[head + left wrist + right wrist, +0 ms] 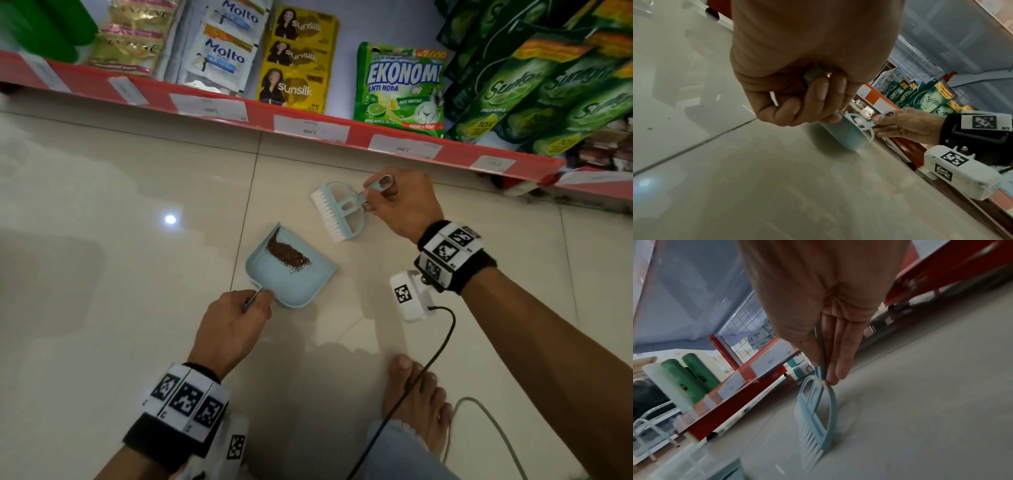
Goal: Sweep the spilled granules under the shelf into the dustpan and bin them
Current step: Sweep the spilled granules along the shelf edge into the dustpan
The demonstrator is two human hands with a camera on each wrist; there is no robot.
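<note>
A light blue dustpan (pixel 291 277) sits on the pale tiled floor, holding a dark brown streak of granules (pixel 286 254) near its back left wall. My left hand (pixel 236 318) grips the dustpan's handle at its near end; the left wrist view shows the fingers (pixel 818 97) curled round that handle and the dustpan (pixel 844 134) beyond. My right hand (pixel 397 202) pinches the handle of a light blue hand brush (pixel 342 212) with white bristles, just behind and right of the dustpan. In the right wrist view the brush (pixel 816 418) hangs from my fingers (pixel 838 356), bristles down by the floor.
A red-edged shelf (pixel 308 123) with price labels runs across the back, stocked with Sunsilk sachets (pixel 294 58), an Ekonomi pouch (pixel 400 85) and green Sunlight pouches (pixel 548 85). My bare foot (pixel 418 401) and two cables (pixel 428 359) lie at the lower right.
</note>
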